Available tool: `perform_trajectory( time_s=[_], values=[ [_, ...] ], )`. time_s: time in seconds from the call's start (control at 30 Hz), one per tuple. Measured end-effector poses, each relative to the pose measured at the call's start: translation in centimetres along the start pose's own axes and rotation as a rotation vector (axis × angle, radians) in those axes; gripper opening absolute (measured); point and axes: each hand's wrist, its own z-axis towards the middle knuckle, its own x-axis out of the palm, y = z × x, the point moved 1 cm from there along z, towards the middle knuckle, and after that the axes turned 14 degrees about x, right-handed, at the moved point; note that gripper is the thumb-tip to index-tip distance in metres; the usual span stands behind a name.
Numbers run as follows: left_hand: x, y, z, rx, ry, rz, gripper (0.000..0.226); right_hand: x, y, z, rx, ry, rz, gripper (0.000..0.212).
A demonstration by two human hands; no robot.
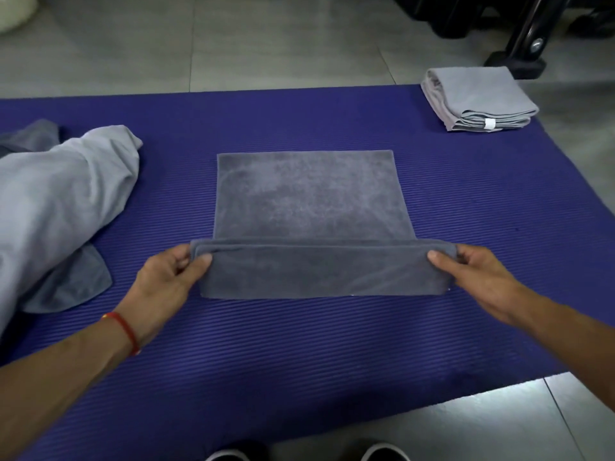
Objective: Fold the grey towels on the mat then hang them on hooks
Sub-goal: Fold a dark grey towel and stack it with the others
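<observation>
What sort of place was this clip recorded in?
Probably a gym or home workout room: a ribbed purple exercise mat lies on a grey tiled floor, and the black base of some equipment stands behind a folded light grey towel.

Two bare forearms, without sleeves, reach in from the lower corners of the frame. The left hand has a thin red thread bracelet around its wrist. The right hand wears nothing. Two dark shoe tips with pale rims show at the bottom edge.
</observation>
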Motion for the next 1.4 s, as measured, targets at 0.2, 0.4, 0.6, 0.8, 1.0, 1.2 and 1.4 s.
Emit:
perform_trajectory(
  time_s=[0.2,0.4,0.6,0.8,1.0,1.2,1.4],
  values=[
    [0.1,1.3,0.4,0.059,0.037,0.074,0.050,0.3,0.7,1.1,-0.102,-0.084,-0.072,0.040],
    [-1.2,1.1,-4.6,-0.081,0.125,-0.006,0.055,-0.7,-1.8,-0.8,-0.127,-0.091,-0.378,0.072],
    [-0.5,0.5,-9.6,-0.255,0.171,-0.102,0.023,-1.1,-3.9,-4.3,0.033,0.070,-0.460,0.096],
    [-1.7,-1.0,-2.1,-0.096,0.074,-0.026,0.034,-0.7,2.1,0.1,-0.022,0.020,-0.198,0.031],
    [-2.6,1.8,8.5,-0.119,0.024,0.299,0.034,1.2,7.6,8.1,-0.079,-0.168,-0.394,0.020],
    [-1.2,3.8,10.6,-0.170,-0.051,0.568,0.038,2.7,6.7,11.3,-0.023,-0.325,-0.646,0.032],
    [-1.8,4.7,11.2,-0.173,-0.117,0.501,0.029,2.3,6.8,12.9,-0.012,-0.392,-0.522,0.028]
  ],
)
